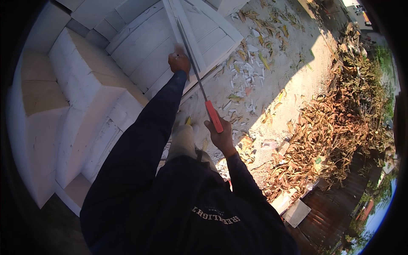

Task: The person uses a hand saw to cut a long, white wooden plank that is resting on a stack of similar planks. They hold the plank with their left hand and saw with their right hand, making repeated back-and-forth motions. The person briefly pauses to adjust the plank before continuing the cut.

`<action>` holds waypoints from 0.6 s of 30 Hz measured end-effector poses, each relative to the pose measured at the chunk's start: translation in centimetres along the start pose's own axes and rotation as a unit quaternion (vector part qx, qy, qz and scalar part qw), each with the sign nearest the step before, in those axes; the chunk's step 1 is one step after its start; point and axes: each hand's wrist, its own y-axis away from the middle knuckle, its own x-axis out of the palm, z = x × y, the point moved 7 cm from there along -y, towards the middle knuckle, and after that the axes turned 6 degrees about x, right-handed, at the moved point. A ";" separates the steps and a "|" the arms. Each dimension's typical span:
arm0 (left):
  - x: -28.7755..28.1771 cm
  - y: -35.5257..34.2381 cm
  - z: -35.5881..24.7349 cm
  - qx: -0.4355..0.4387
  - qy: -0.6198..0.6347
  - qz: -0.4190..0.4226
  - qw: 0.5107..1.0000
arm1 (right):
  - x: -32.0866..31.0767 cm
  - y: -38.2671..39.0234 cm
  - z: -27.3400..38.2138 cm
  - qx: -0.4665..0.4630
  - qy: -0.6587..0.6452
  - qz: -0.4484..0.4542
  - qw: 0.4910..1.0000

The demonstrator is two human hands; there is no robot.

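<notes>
My right hand [222,135] is wrapped round the red handle of a handsaw [213,117]. Its long thin blade, seen nearly edge-on, reaches up and away along a narrow white strip [182,25]. That strip lies over a broad white slab [148,53] made of side-by-side pieces. Just left of the blade, my left hand [180,63] is closed like a fist at the strip's edge. Its upper part is smeared by motion, and what it grips, if anything, cannot be made out.
Large white blocks [91,76] with tan tops are stacked to the left. White chips [248,78] and leaves litter the ground right of the slab. A heap of dry leaves [331,127] spreads further right, near a pale block [297,212] and rusty corrugated sheet [335,204].
</notes>
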 end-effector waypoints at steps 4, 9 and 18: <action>-0.2 0.9 -1.3 0.014 -0.024 -0.007 1.000 | -0.4 1.7 2.3 -0.020 0.051 -0.048 0.997; -0.5 0.0 -1.3 0.050 -0.068 0.024 0.996 | -2.0 4.4 0.8 0.033 0.061 -0.037 0.997; -0.5 0.4 -1.4 0.065 -0.027 -0.021 0.997 | -3.6 4.3 -1.8 0.142 -0.033 0.041 0.988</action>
